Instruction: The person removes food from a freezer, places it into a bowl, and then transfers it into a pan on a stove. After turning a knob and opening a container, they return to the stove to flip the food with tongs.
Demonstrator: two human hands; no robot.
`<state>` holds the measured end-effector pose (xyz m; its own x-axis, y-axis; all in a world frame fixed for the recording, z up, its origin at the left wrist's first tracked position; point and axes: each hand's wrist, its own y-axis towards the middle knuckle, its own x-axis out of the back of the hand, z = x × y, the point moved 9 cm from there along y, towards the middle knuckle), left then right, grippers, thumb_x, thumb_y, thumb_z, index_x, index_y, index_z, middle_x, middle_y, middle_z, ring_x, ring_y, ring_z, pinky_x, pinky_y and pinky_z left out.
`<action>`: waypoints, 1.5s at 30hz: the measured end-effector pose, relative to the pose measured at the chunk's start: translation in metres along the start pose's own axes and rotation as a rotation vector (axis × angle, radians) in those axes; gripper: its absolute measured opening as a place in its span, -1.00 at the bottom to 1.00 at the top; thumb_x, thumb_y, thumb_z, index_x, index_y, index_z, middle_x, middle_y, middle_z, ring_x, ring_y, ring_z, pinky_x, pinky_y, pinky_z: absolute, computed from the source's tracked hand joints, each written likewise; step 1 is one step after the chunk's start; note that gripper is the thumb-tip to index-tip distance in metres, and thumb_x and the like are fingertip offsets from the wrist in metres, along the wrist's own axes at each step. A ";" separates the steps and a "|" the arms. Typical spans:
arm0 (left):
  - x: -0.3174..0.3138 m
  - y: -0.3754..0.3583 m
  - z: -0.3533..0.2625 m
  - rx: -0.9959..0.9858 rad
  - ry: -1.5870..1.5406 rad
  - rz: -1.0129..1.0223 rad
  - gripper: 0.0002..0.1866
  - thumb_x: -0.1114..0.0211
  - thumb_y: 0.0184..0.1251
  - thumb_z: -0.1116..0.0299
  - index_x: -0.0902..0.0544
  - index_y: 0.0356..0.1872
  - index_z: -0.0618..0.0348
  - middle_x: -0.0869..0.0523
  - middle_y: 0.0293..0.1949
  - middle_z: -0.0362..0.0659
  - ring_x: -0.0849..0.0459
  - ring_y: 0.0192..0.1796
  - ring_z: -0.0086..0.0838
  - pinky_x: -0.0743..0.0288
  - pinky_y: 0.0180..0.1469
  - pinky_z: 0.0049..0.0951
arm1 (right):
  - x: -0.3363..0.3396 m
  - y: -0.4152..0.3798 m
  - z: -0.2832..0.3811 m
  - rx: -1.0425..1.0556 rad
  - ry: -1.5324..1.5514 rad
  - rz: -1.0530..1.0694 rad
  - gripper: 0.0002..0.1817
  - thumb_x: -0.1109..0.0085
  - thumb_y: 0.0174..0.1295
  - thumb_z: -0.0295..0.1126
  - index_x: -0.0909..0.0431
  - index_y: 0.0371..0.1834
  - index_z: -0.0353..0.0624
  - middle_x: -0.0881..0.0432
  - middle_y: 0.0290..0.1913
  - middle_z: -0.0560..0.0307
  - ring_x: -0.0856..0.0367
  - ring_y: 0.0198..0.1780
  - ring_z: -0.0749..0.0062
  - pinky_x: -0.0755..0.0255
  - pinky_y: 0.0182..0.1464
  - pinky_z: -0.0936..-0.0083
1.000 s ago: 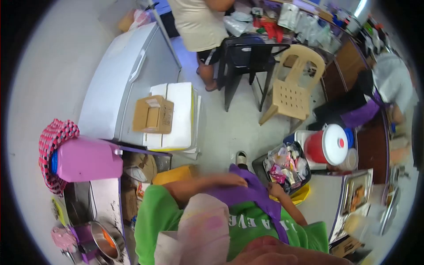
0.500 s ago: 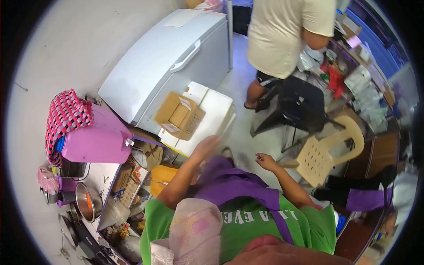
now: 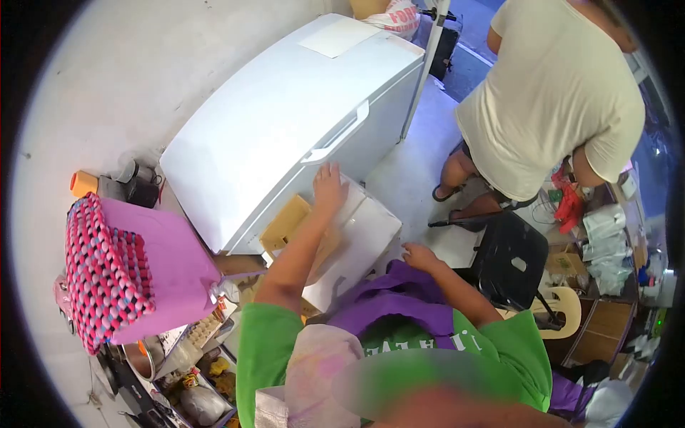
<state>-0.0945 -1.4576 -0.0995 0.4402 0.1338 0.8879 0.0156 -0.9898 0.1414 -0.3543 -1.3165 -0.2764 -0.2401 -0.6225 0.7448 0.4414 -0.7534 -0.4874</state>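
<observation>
My left hand (image 3: 330, 187) reaches forward over a white box (image 3: 367, 232), its fingers stretched out and empty, just below the handle (image 3: 339, 135) of a white chest freezer (image 3: 264, 107). Under my left forearm, an open cardboard box (image 3: 287, 221) sits on the white box, partly hidden by the arm. My right hand (image 3: 421, 257) is in front of my body, above the purple apron (image 3: 389, 296), with fingers loosely bent and nothing visible in them.
A person in a cream shirt (image 3: 549, 100) stands ahead on the right, beside a black chair (image 3: 510, 257). Behind that is a cream plastic chair (image 3: 567, 314). On the left are a pink container (image 3: 168, 257) under a braided mat (image 3: 107, 278) and a metal bowl (image 3: 140, 359).
My left hand has moved forward toward the freezer handle. The freezer and boxes are nearer in view. My right hand has drawn closer to the apron. The other person has shifted right in view.
</observation>
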 end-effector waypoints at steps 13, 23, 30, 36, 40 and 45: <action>-0.041 0.111 0.028 0.169 0.215 0.263 -0.60 -0.14 0.17 0.23 -0.48 -0.03 0.28 -0.58 -0.09 0.10 -0.53 0.02 -0.03 -0.28 0.17 -0.08 | 0.068 0.162 0.021 0.359 -0.197 0.344 -0.54 -0.07 0.13 -0.17 -0.45 0.08 -0.12 -0.58 -0.06 -0.06 -0.54 -0.04 0.01 -0.40 0.03 0.26; -0.104 0.156 0.069 0.359 0.081 0.441 -0.53 -0.27 -0.01 0.02 -0.61 -0.20 0.21 -0.64 -0.21 0.14 -0.61 -0.11 -0.05 -0.47 -0.05 -0.15 | 0.254 0.295 0.069 0.099 1.194 0.360 -0.17 0.07 0.16 0.27 -0.26 0.19 -0.33 -0.44 0.07 -0.13 -0.40 0.13 0.08 -0.30 0.16 0.22; 0.036 0.191 0.011 0.489 0.032 0.625 -0.49 -0.33 -0.04 0.15 -0.57 -0.02 0.17 -0.62 -0.10 0.07 -0.57 -0.03 -0.11 -0.43 0.03 -0.23 | 0.342 0.296 0.120 0.659 0.471 0.088 -0.58 0.14 0.32 -0.06 -0.38 -0.06 -0.23 -0.55 -0.20 0.01 -0.51 -0.04 0.19 -0.40 0.03 0.26; 0.236 0.262 -0.011 0.291 0.124 0.216 -0.55 -0.36 -0.10 0.22 -0.57 -0.13 0.17 -0.64 -0.24 0.01 -0.61 -0.16 -0.10 -0.48 -0.12 -0.20 | 0.466 0.307 0.247 0.518 1.677 0.513 -0.58 0.17 0.36 -0.06 -0.41 0.00 -0.18 -0.57 -0.17 0.10 -0.52 -0.07 0.31 -0.39 0.01 0.38; 0.344 0.252 -0.053 -0.114 0.677 -0.748 -0.65 -0.37 -0.04 0.23 -0.57 -0.18 0.05 -0.63 -0.39 -0.15 -0.58 -0.33 -0.13 -0.45 -0.30 -0.20 | 0.544 0.304 0.334 0.966 1.554 0.526 -0.51 0.19 0.35 -0.01 -0.40 0.04 -0.22 -0.56 -0.11 0.12 -0.48 0.05 0.28 -0.39 0.04 0.43; 0.292 0.183 0.014 0.125 0.324 -0.860 -0.74 -0.26 0.07 0.41 -0.55 -0.18 0.15 -0.57 -0.22 0.02 -0.53 -0.15 -0.10 -0.41 -0.15 -0.26 | 0.581 0.325 0.378 0.952 1.660 0.378 -0.61 0.21 0.38 -0.23 -0.34 0.05 -0.35 -0.51 -0.03 0.01 -0.40 0.16 0.22 -0.36 0.07 0.39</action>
<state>0.0499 -1.6000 0.1797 -0.0404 0.8130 0.5808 0.3258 -0.5388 0.7769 -0.0238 -1.8434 0.1704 -0.2297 -0.6768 -0.6994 0.7684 -0.5671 0.2964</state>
